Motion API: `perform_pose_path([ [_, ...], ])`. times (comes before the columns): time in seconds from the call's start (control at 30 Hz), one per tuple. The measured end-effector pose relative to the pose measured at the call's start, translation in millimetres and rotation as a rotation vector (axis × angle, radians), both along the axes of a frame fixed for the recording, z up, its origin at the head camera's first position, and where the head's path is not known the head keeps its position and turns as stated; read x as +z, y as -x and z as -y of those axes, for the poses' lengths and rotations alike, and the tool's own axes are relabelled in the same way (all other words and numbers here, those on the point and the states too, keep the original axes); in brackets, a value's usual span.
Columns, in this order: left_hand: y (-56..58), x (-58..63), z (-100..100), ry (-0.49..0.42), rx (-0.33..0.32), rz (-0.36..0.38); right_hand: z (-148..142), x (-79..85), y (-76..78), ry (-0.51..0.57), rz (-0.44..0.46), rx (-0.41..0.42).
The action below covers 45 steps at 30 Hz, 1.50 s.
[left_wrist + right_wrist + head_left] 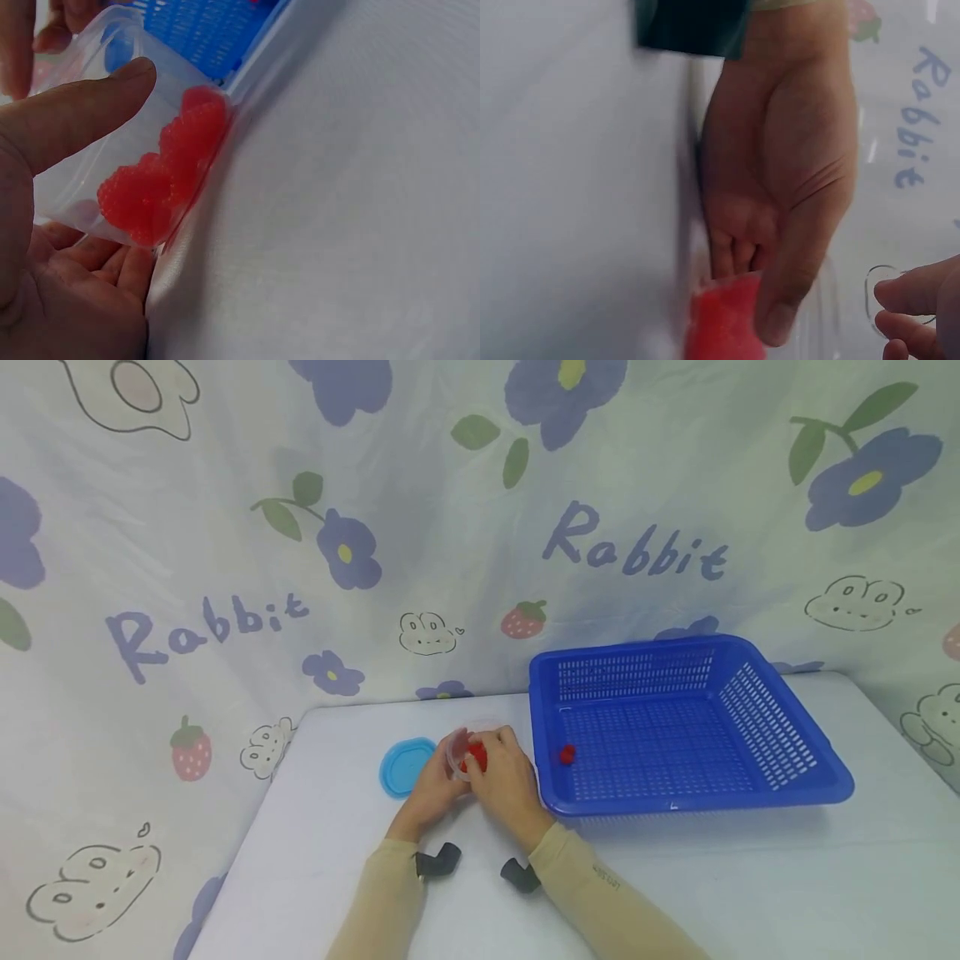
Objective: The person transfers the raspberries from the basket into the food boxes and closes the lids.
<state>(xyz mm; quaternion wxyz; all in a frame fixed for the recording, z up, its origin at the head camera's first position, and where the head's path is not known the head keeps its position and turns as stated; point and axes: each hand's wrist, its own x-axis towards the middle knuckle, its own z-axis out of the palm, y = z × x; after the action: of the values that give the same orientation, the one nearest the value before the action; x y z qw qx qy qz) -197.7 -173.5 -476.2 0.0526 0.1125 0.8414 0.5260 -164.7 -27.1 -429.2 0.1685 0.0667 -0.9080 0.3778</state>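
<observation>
My left hand (pixel 433 792) grips a clear plastic tub (pixel 169 71), its thumb along the wall and fingers underneath. The tub lies tilted close over the table, its mouth towards my right hand. Several red raspberry-shaped pieces (pixel 142 191) lie at its bottom. My right hand (pixel 512 783) is at the tub's mouth with fingers bent towards the opening. In the right wrist view its fingertips (pixel 911 289) hold nothing that shows. A small red piece (pixel 567 754) lies inside the blue basket (pixel 697 802), near its left wall.
A light-blue round lid (pixel 406 767) rests on the white table (pixel 315 860) left of my hands. The large basket stands just right of my right hand. Behind the table hangs a patterned curtain (pixel 450 527). Dark camera mounts (pixel 441 862) sit at both wrists.
</observation>
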Motion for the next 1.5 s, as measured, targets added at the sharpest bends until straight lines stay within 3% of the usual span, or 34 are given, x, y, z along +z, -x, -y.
perform_pose_path([
  [0.27, -1.7, -0.2, 0.6, 0.047, 0.009, 0.005, -1.1, 18.6, -12.2, 0.050, 0.040, 0.063],
  [0.57, -4.6, 3.4, 2.4, 0.027, -0.021, 0.005, -6.8, 43.2, -22.6, 0.112, -0.048, 0.127],
  [0.77, -2.2, 3.4, 4.3, 0.050, -0.005, 0.031, -12.8, 56.3, -25.8, 0.118, -0.096, 0.149],
  [0.93, -5.5, 14.1, 0.6, 0.026, -0.019, 0.055, -21.8, 65.6, -28.4, 0.091, -0.046, 0.168],
  [1.1, -10.5, 25.1, -5.1, -0.001, -0.019, 0.064, -38.1, 76.5, -24.6, 0.049, -0.087, 0.155],
  [1.33, -2.2, 4.3, -2.0, -0.019, 0.015, 0.064, -61.6, 96.5, -16.0, -0.046, -0.157, 0.138],
  [1.5, -1.3, -0.4, -1.3, -0.020, 0.027, 0.064, -77.2, 106.1, -8.2, -0.081, -0.170, 0.145],
])
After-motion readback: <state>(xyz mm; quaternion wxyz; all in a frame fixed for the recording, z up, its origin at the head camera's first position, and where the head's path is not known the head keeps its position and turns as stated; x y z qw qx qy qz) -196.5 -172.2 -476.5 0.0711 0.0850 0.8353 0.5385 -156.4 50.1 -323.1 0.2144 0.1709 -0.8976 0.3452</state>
